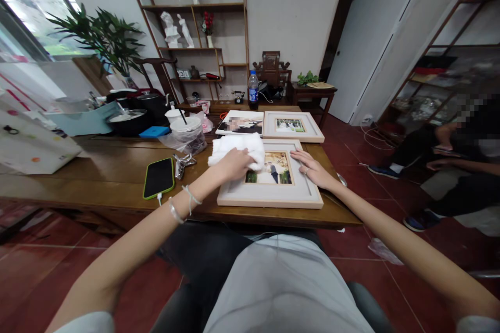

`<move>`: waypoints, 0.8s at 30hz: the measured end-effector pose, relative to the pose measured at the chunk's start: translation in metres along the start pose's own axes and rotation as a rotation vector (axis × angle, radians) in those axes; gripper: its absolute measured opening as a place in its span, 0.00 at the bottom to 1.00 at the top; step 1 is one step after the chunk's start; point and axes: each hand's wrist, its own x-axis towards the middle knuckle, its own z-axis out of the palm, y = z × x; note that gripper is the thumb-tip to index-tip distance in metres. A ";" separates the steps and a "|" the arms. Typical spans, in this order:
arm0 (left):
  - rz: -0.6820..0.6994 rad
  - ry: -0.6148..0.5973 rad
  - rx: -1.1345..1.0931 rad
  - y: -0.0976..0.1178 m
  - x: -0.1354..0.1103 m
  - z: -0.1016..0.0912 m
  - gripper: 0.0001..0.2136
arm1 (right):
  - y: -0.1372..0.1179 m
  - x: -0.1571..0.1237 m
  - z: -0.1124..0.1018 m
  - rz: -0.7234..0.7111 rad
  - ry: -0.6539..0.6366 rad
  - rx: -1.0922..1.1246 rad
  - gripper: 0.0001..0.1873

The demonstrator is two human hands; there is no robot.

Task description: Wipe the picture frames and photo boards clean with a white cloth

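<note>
Pale wood made up the picture frame (269, 199), which lay flat at the near edge of the table (117, 166), directly in front of the seated person. Its wide, smooth border stepped inward to a small colour photograph under a glossy pane. The left hand (233, 164) rested on the upper left part of the frame, its fingers curled around a bunched white cloth (234, 146). The cloth looked soft and thick, like towelling, and it was pressed partly onto the pane and partly onto the border. The right hand (312, 169) lay on the frame's right border with its fingers stretched out, flat and loose, gripping nothing. That flat palm probably served to pin the frame so it would not slide on the polished wood under the cloth's pressure.

Dark brown and shiny, the table reflected the window light. A phone (159, 177) in a bright green case lay face up to the left of the frame, near but not touching it, with a cable at its lower end. Beyond the frame sat a second frame (312, 136) of the same pale wood. Just beside that was a loose print (240, 124), and both seemed to be set back out of the hands' way. A blue-labelled plastic bottle (253, 89) stood upright further back. Another person (449, 166) sat low at the right, well apart from the table.
</note>
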 end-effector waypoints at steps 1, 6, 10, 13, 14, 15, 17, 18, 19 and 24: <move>0.027 -0.033 -0.017 0.009 -0.011 -0.009 0.14 | 0.000 0.000 0.000 -0.008 0.004 -0.005 0.27; 0.281 -0.214 -0.255 0.031 -0.062 -0.061 0.10 | 0.002 0.000 0.001 -0.021 0.006 -0.025 0.26; 0.282 -0.202 -0.354 0.025 -0.063 -0.068 0.11 | 0.002 -0.001 0.001 -0.012 0.008 -0.028 0.27; 0.136 -0.090 -0.258 0.014 -0.039 -0.041 0.14 | 0.001 -0.001 0.000 -0.013 0.004 -0.033 0.26; 0.078 -0.031 -0.205 0.009 -0.029 -0.028 0.16 | 0.001 0.000 0.000 -0.013 0.000 -0.036 0.26; 0.021 0.045 -0.147 0.003 -0.018 -0.014 0.19 | 0.001 0.000 0.000 -0.012 -0.005 -0.040 0.27; -0.060 0.132 -0.069 -0.013 0.003 0.010 0.23 | 0.001 -0.001 -0.001 -0.011 -0.016 -0.048 0.27; -0.098 0.162 -0.043 -0.021 0.012 0.020 0.24 | 0.000 -0.001 -0.001 -0.010 -0.020 -0.051 0.27; -0.124 0.178 -0.023 -0.029 0.021 0.027 0.24 | 0.000 -0.001 -0.001 -0.010 -0.023 -0.053 0.27; -0.120 0.157 0.005 -0.045 0.042 0.037 0.24 | -0.002 -0.001 -0.001 -0.002 -0.027 -0.043 0.25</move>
